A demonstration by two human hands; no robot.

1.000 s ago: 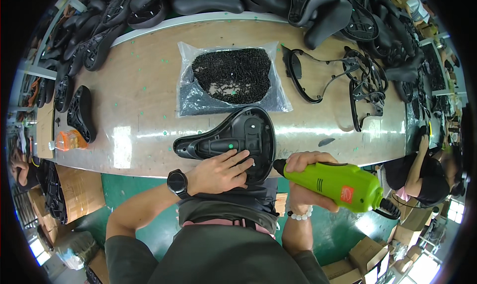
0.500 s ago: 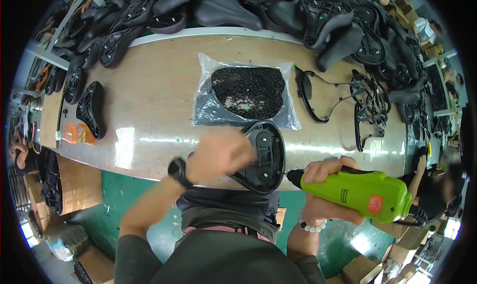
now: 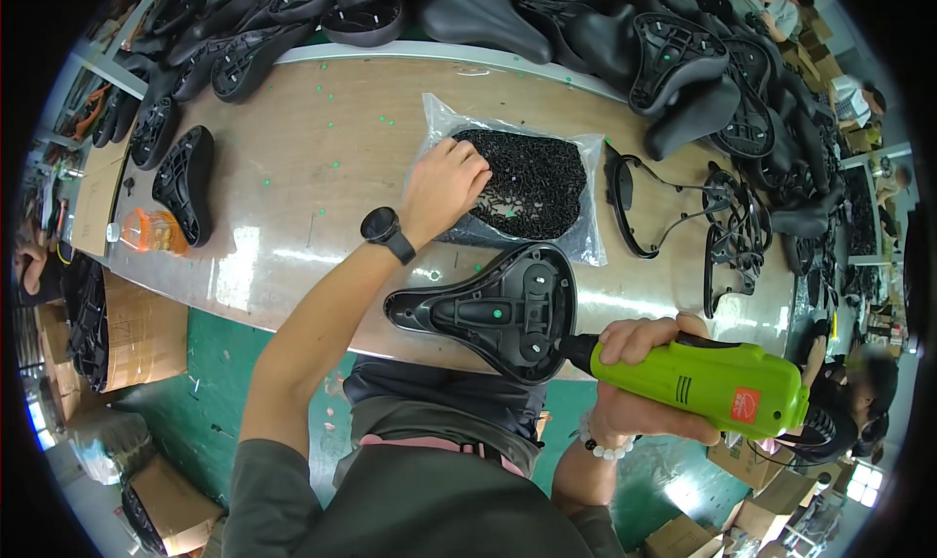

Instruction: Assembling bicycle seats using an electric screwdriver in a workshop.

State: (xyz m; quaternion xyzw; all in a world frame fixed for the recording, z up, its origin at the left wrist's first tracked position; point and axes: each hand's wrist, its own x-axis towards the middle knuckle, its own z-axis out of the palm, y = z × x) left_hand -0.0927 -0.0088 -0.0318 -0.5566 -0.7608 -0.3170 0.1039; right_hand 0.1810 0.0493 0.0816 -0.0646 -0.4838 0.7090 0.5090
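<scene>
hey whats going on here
A person works with both hands at a bench. The left hand is at the small black pieces in an open clear bag. The right hand grips a green power tool, its nose by the edge of a black bike saddle, which lies underside up near the bench's front edge.

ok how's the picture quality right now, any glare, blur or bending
In the head view, white glare patches the tabletop near the orange bottle and right of the black saddle; in the head view, the far table edge bows and the corners go black; in the same view, the left hand and green power tool look fairly sharp.
</scene>
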